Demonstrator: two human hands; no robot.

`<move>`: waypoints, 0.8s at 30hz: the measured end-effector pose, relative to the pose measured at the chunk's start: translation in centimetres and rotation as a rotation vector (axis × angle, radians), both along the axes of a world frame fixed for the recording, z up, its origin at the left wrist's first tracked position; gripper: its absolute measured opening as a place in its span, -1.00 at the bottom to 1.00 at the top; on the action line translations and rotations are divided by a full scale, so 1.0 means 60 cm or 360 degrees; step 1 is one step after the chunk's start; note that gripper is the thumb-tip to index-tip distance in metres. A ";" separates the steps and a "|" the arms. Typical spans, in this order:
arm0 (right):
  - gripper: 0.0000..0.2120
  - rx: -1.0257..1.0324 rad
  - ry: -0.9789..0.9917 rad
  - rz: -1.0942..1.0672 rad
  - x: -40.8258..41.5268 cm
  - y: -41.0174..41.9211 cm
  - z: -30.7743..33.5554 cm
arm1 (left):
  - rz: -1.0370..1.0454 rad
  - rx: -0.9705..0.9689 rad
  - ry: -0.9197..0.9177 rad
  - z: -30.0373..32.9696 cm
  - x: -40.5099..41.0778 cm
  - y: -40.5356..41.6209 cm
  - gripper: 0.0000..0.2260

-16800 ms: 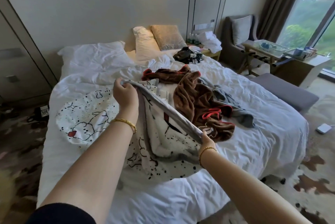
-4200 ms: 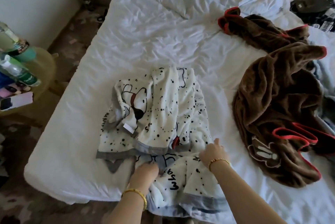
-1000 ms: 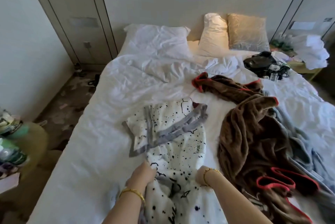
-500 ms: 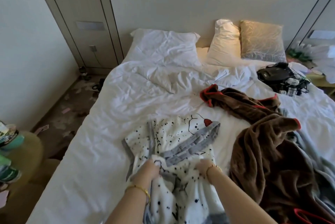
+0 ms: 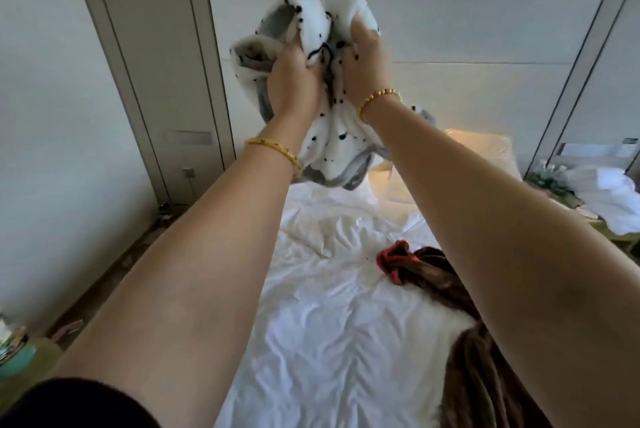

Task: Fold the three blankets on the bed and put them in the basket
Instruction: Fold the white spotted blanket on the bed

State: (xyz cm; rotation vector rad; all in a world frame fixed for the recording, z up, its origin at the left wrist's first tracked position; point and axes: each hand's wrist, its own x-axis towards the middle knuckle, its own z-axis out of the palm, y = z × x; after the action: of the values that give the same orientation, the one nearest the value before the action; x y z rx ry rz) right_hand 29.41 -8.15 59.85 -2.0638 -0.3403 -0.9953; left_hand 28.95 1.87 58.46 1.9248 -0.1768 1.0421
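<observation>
Spotted blanket [image 5: 323,137] is held bunched in the air at twelve o'clock, gripped by the left hand [image 5: 294,81] and right hand [image 5: 363,60]; brown blanket [image 5: 485,358] lies on the bed [image 5: 329,341] at four o'clock.

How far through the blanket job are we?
Done: nothing visibly finished, no basket in view. In hand: left hand and right hand hold the bunched spotted blanket up over the bed. Left: the brown blanket lies unfolded; a third isn't visible.
</observation>
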 end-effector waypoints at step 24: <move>-0.54 -0.0074 0.2948 -0.0446 -0.639 -0.084 -0.824 | 0.0014 -0.0376 0.2918 -0.769 -0.617 0.177 -0.18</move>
State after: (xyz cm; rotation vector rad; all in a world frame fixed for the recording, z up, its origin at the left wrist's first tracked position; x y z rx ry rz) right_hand -8.93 -13.22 10.42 -2.2004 0.8850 0.9952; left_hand -8.08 12.50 12.35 1.9103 0.9154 -0.8925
